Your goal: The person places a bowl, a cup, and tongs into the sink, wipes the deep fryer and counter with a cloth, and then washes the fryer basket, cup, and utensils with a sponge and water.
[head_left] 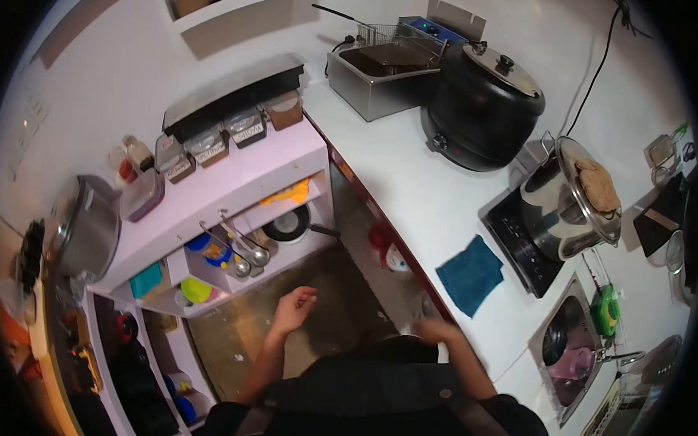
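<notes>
My left hand hangs above the floor in front of the pink shelf unit, its fingers loosely bent and slightly apart, with nothing visible in them. Beyond it, several metal ladles hang from the shelf edge. My right hand is at the front edge of the white counter; motion smears its fingers, so I cannot make out whether it holds or touches anything. A folded blue-green cloth lies on the counter, the thing nearest to my right hand.
A black soup kettle stands beside a deep fryer. Farther right, a steel pot sits on an induction cooker, near a sink. Labelled containers line the shelf top; a frying pan rests below.
</notes>
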### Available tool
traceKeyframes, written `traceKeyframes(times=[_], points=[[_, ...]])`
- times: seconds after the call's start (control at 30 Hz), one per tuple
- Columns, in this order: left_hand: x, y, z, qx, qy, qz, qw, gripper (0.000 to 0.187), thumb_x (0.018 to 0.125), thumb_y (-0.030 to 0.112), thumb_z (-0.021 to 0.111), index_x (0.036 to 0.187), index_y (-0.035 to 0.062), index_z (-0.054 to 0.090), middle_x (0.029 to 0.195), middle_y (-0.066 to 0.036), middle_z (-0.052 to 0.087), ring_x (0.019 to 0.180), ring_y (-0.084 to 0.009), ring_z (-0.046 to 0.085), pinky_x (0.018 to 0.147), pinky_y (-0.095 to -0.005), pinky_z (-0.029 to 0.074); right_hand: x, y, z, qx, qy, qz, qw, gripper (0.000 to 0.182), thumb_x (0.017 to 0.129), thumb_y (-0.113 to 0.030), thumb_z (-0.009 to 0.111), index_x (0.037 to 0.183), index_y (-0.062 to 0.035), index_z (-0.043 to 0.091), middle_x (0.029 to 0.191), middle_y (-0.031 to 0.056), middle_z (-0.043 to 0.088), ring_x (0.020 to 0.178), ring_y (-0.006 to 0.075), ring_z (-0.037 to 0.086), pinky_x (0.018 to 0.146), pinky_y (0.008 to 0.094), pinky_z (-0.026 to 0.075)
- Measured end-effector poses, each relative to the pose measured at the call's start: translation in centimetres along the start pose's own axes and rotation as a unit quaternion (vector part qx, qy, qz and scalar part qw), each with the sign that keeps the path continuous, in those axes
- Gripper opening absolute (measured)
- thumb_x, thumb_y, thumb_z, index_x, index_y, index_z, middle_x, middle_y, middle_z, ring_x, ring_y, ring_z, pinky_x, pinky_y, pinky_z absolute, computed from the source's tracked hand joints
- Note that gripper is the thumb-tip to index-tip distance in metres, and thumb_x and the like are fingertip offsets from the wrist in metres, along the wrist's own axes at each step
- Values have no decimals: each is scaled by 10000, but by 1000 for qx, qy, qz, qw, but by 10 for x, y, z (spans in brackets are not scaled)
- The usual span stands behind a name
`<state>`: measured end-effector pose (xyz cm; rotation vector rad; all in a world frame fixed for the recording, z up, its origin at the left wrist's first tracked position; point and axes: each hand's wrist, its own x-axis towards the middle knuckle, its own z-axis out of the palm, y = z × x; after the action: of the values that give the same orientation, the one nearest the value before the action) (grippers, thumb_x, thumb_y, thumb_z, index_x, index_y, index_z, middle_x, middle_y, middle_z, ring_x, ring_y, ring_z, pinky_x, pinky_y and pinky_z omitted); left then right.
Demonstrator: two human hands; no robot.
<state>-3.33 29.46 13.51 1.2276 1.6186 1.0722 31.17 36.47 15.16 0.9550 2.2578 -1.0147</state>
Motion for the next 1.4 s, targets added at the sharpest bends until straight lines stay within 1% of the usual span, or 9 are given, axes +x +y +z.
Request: traceKeyframes(times=[0.07, 0.2, 0.33, 0.43, 0.57, 0.67, 0.8, 1.13, 1.4], points=[[25, -24, -13, -10, -14, 9, 1000, 214, 790, 156, 577, 974, 48, 566, 733, -41, 603, 640, -69, 554, 585, -205, 442, 6, -53, -107, 164, 289, -165, 929, 289, 822, -165, 502, 1086, -49, 521, 972, 113, 577, 884, 243, 549, 776, 330, 433], [61, -38, -26, 170, -142, 10, 975, 275, 798, 250, 558, 995, 58, 560, 848, -83, 619, 742, -199, 602, 667, -293, 473, 46, -77, -296, 420, 142, -444, 779, 365, 860, -181, 496, 1177, -10, 435, 1107, 112, 519, 979, 188, 524, 818, 299, 420], [90, -108, -40, 123, -225, -60, 965, 309, 798, 259, 561, 1020, 45, 551, 877, -102, 617, 810, -198, 596, 694, -311, 475, 133, -109, -463, 592, 251, -454, 617, 378, 853, -222, 502, 1130, 28, 437, 1107, 165, 510, 1030, 228, 500, 876, 305, 413], [73, -252, -56, -153, -2, -185, 971, 286, 823, 227, 520, 1021, 22, 548, 914, -122, 605, 832, -194, 586, 704, -322, 476, 191, -125, -561, 728, 276, -436, 451, 690, 761, -268, 623, 1159, 131, 225, 1220, 275, 304, 1114, 297, 380, 956, 349, 340], [87, -237, -93, 17, 40, -334, 941, 284, 823, 225, 519, 1020, 22, 548, 915, -122, 604, 828, -195, 587, 702, -321, 477, 271, -126, -662, 846, 235, -381, 289, 830, 663, -374, 680, 1246, -31, 198, 1257, 175, 216, 1193, 279, 238, 989, 378, 218], [105, -227, -112, 20, 55, -378, 924, 283, 824, 224, 519, 1019, 21, 548, 915, -123, 604, 825, -195, 587, 702, -321, 477, 278, -148, -681, 885, 243, -359, 169, 821, 661, -369, 679, 1273, -115, 195, 1203, 121, 261, 1116, 234, 301, 960, 400, 245], [133, -225, -130, 11, 53, -372, 927, 282, 824, 223, 518, 1017, 21, 549, 915, -123, 603, 822, -195, 588, 700, -320, 477, 302, -149, -698, 900, 237, -362, 60, 370, 765, -218, 578, 1032, -101, 351, 921, 93, 399, 803, 208, 415, 786, 416, 393], [228, -203, -157, 14, -61, -263, 963, 278, 824, 220, 517, 1014, 20, 549, 916, -125, 602, 813, -196, 589, 697, -318, 478, 220, -161, -732, 824, 298, -479, 62, 105, 807, -43, 445, 792, -9, 346, 769, 123, 382, 681, 249, 427, 699, 425, 435], [341, -168, -144, 89, -252, -173, 948, 275, 824, 217, 515, 1012, 19, 550, 917, -126, 601, 806, -196, 590, 695, -317, 479, 111, -148, -529, 723, 289, -436, 451, 142, 706, 10, 505, 646, -23, 381, 496, 20, 342, 406, 97, 344, 389, 227, 321]])
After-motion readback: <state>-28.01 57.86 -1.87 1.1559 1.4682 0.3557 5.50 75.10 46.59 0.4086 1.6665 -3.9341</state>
